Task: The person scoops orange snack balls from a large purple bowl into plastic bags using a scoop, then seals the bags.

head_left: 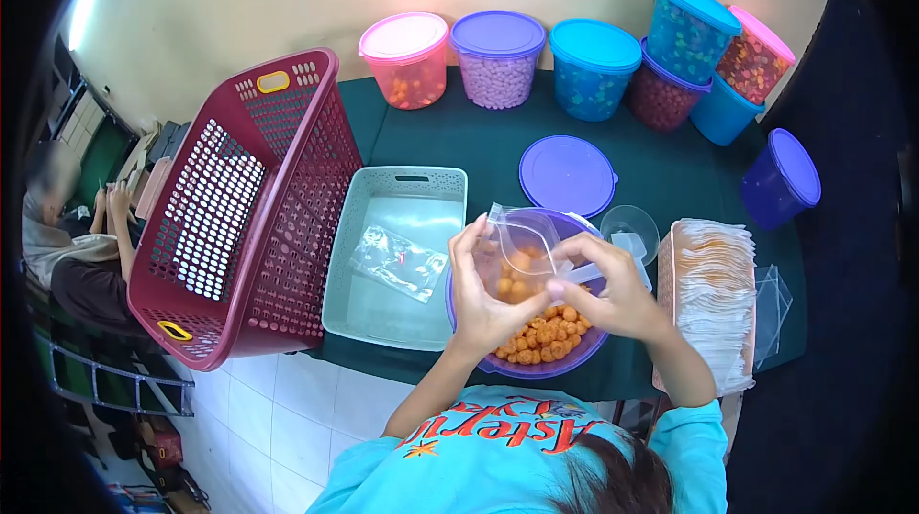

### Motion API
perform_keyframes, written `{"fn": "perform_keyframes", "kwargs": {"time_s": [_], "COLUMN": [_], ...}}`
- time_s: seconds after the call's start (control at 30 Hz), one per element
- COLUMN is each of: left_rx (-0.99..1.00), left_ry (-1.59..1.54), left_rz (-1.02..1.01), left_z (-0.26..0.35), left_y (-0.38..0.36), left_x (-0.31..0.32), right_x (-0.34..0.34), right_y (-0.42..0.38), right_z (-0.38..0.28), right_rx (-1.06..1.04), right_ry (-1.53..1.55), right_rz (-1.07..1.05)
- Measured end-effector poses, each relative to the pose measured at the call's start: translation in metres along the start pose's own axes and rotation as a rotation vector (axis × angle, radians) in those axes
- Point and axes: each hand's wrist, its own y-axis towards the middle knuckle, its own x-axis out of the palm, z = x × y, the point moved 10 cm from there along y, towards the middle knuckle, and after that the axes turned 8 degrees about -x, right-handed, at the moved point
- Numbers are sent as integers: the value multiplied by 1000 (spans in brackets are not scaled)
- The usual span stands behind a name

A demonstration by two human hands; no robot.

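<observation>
Over a purple tub point(565, 368) of round orange snack balls point(546, 337), I hold a clear plastic pouch point(525, 234) with some of the same balls inside. My left hand point(476, 286) is wrapped round the pouch's left side and bottom. At its right edge, my right hand point(617, 286) is closed, thumb and fingers pinching the plastic. A pale translucent strip point(580, 273) shows beside the right fingers. Just behind the tub lies a purple lid point(569, 175).
A pale green tray point(383, 332) with a clear plastic bag point(397, 263) stands left, beside a maroon basket point(297, 217). Right is a pink basket point(667, 323) of packed white sachets point(713, 294). Several lidded tubs point(498, 59) line the wall. Another person point(91, 265) sits far left.
</observation>
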Motion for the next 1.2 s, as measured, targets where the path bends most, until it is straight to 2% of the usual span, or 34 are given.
{"fn": "perform_keyframes", "kwargs": {"time_s": [0.03,0.1,0.13,0.23,0.27,0.33,0.4,0.47,0.53,0.67,0.7,0.77,0.87,1.1,1.2], "left_rx": [3,-71,-144,-167,-113,-113,-111,-4,-18,-5,-6,-79,-25,-59,28], "left_ry": [2,-297,-464,-354,-350,-318,-284,-263,-254,-172,-171,-361,-406,-246,-245], "left_rz": [-6,-31,22,-86,11,15,18,56,46,68,69,102,32,-11,-24], "left_z": [1,-3,-5,-3,8,9,8,16,17,12,9,-4,8,16,26], "left_y": [-1,-1,1,2,4,2,1,1,-1,-6,-8,-9,-8,-8,-7], "left_x": [0,-5,-12,-22,-30,-34,-34,-37,-38,-38,-35,-33,-25,-24,-22], "right_x": [2,-12,-17,-17,-16,-17,-14,-14,-15,-11,-9,-8,-7,-6,-1], "right_y": [-1,-3,-4,-5,-6,-8,-8,-9,-14,-18,-19,-22,-30,-27,-25], "right_z": [1,6,5,-7,-6,-17,-15,-14,1,0,4,5,11,-6,-6], "right_rx": [0,6,17,27,28,-116,-111,-104,37,-42,-39,-39,31,-61,-93], "right_ry": [0,15,42,47,48,87,126,169,240,137,153,169,223,359,290], "right_rz": [7,188,234,179,177,233,254,274,307,363,381,403,435,419,362]}}
